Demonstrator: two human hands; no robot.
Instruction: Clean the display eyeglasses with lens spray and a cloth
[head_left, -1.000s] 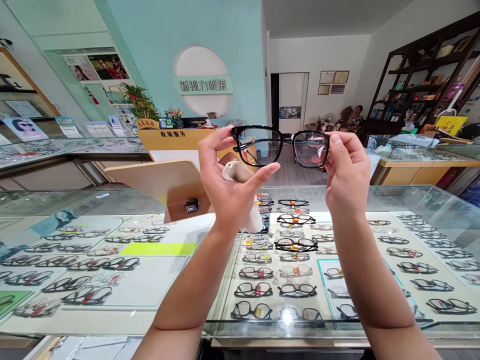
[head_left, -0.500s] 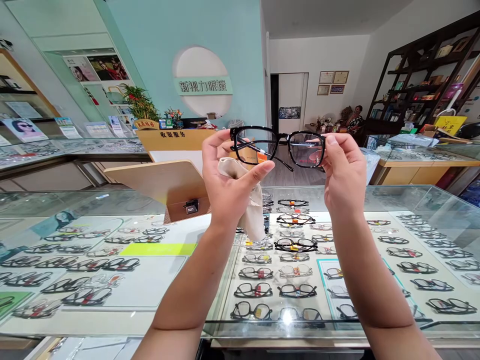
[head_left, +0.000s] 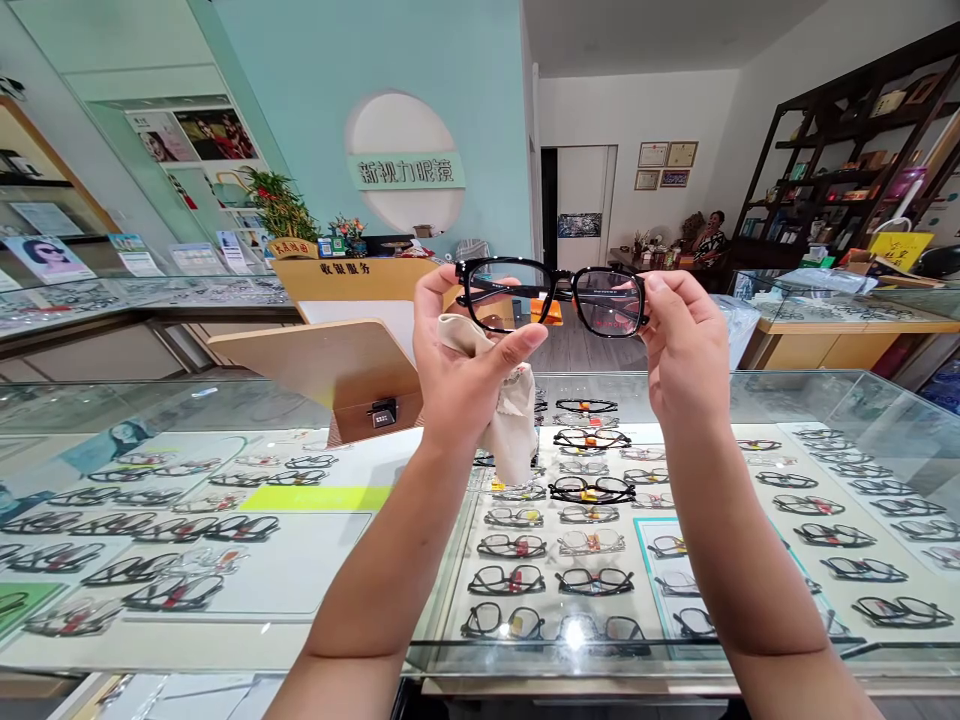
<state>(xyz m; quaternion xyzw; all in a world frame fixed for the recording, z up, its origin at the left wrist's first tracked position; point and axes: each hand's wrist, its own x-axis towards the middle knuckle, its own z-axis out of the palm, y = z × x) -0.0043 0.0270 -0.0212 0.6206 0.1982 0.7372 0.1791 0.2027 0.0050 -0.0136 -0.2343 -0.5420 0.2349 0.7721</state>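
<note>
A pair of black-framed eyeglasses (head_left: pixel 564 279) is held up in front of me, above the glass display case. The temples are folded behind the lenses, and an orange tag shows through near the bridge. My left hand (head_left: pixel 459 385) grips the left end of the frame, its thumb stretched out below the left lens. A beige cleaning cloth (head_left: pixel 513 430) is tucked in the same hand and hangs down beneath it. At the other end, my right hand (head_left: pixel 688 345) pinches the frame's corner by the hinge between thumb and fingers.
The glass display case (head_left: pixel 442 640) below my arms holds rows of eyeglasses. A wooden flap (head_left: pixel 322 365) stands tilted behind the case's left half, before a cash counter (head_left: pixel 360 285). Farther back on the right, a person (head_left: pixel 711 240) sits near dark shelves (head_left: pixel 817 170).
The eyeglasses have tilted slightly and shifted a little left, so their folded temples sit higher behind the lenses. My left hand and the cloth have moved slightly right.
</note>
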